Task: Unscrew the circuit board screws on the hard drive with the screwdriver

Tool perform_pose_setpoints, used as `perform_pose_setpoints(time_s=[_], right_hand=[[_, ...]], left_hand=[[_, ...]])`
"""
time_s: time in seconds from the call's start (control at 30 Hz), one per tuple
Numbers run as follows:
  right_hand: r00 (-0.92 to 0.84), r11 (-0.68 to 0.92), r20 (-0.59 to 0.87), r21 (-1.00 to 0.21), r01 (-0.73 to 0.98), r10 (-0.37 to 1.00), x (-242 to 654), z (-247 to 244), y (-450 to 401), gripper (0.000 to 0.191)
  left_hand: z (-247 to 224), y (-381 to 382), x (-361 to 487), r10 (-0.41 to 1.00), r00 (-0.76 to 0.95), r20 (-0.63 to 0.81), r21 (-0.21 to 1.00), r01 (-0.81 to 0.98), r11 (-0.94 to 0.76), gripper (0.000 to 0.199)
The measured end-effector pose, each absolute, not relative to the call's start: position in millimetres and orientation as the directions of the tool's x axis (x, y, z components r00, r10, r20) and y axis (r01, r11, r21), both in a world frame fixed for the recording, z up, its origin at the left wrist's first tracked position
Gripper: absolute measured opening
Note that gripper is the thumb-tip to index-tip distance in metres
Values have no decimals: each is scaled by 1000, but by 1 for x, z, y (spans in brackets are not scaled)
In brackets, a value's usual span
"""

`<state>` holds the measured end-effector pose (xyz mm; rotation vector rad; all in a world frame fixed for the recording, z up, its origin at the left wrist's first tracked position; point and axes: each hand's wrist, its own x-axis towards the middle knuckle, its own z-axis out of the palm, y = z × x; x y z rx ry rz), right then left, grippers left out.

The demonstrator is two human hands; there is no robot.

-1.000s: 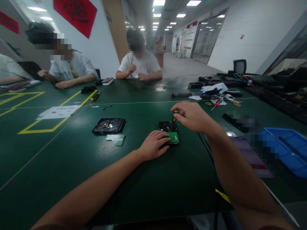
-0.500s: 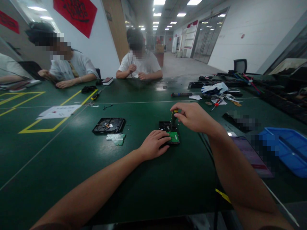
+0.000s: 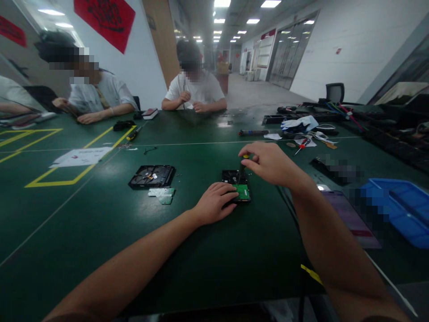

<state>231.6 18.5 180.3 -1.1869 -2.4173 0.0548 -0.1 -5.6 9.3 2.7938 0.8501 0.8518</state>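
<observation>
A black hard drive with a green circuit board (image 3: 243, 192) lies on the green table. My left hand (image 3: 216, 203) rests on its left and near part, pressing it with the fingers. An upright screwdriver (image 3: 241, 167) with a yellow-topped dark handle stands over the drive, its tip down near the board's far edge. Around the top of that handle my right hand (image 3: 263, 162) is closed with thumb and fingers. Tiny screws lie just right of the drive. To the left are a second black drive casing (image 3: 152, 176) and a loose green circuit board (image 3: 162, 195).
At the right lie a purple flat panel (image 3: 351, 219), a blue basket (image 3: 402, 212) and a dark part. Farther back are a red screwdriver (image 3: 303, 145), gloves (image 3: 301, 124) and a dark cylinder (image 3: 254, 133). People sit across the table. A paper (image 3: 82, 156) lies left.
The fingers of my right hand have shifted slightly around the screwdriver's top. My left hand stays on the drive.
</observation>
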Motion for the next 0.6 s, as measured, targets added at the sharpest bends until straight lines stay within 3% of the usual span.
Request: perform_pose_setpoints(time_s=[0.1,0.33,0.6], right_hand=[[-533,629,367,-226,744,762,232,180,19,26],[-544,648,381,-239,723,748,231,178,21,17],[-559,647,338,-273,711,757,231,182,16,21]], left_hand=[[8,-6,0,538,685,491,245,484,-840,38],[8,-5,0,538,689,486,236,489,-840,37],[9,-5,0,545,691,475,243,492,-836,37]])
